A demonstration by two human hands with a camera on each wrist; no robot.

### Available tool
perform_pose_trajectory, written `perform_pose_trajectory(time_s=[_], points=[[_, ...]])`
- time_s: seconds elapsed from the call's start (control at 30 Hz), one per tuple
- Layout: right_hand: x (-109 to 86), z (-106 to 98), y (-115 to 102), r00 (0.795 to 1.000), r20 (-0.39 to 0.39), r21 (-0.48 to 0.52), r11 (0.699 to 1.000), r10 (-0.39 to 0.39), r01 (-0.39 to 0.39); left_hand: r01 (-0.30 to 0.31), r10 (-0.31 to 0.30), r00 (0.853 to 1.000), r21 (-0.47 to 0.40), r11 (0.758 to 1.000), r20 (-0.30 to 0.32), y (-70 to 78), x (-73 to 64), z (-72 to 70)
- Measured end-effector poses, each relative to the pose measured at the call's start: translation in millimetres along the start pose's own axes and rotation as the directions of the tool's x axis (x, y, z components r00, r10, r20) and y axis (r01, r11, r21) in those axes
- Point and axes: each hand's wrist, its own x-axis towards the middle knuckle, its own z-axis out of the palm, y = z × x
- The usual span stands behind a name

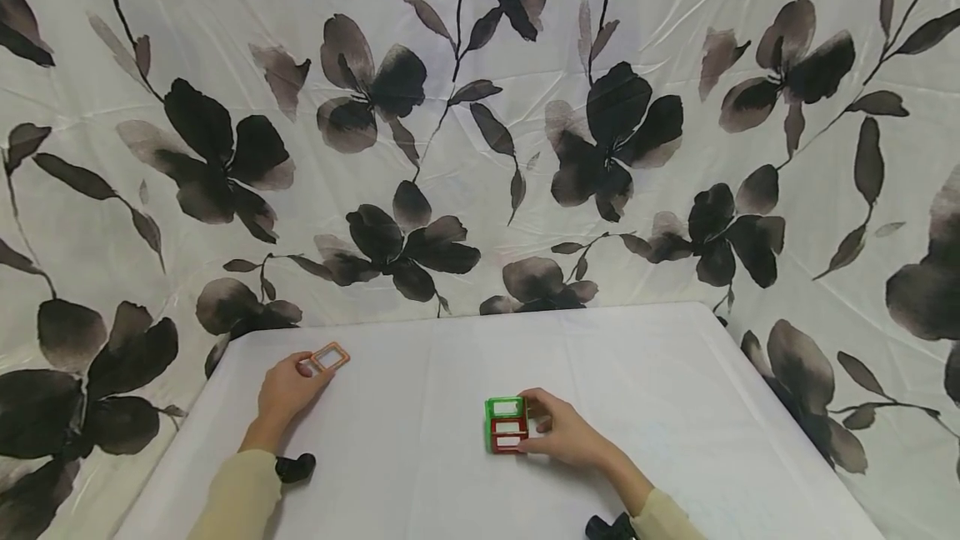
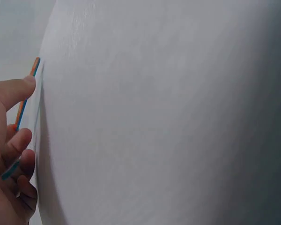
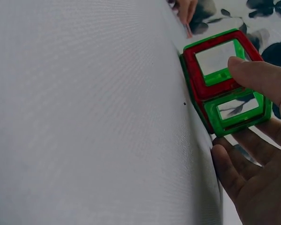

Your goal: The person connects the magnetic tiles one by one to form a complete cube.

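Note:
Between thumb and fingers, my left hand (image 1: 288,390) pinches an orange-framed square magnetic tile (image 1: 342,351) near the table's far left. In the left wrist view the tile appears edge-on, with a blue edge against the orange one; a teal strip (image 2: 10,169) shows by the lower fingers. My right hand (image 1: 566,436) grips a small box-like block of red and green magnetic tiles (image 1: 507,417) right of the table's middle. The right wrist view has the thumb on a red frame (image 3: 220,88), with a green frame (image 3: 215,124) beside it. Other fingers are partly hidden behind the block.
A white-covered table (image 1: 420,440) lies beneath both hands, its far edge meeting a white cloth (image 1: 510,232) with dark flowers. Black wrist devices (image 1: 296,468) sit by each cuff of the pale yellow sleeves (image 1: 236,498).

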Motion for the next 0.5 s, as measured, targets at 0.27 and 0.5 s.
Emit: perform_pose_trajectory(time_s=[0.27,0.5], points=[[2.5,-0.4,-2.8,1.000,-0.007,0.015,1.000,-0.005,0.005,-0.013,0.011,1.000,-0.073,0.997,-0.024,14.8,-10.5,6.1],[0.1,1.6,-0.8,1.000,-0.004,0.032,1.000,-0.001,0.001,-0.061,0.049,0.996,-0.164,0.985,-0.077,36.1,-23.1,18.6]])
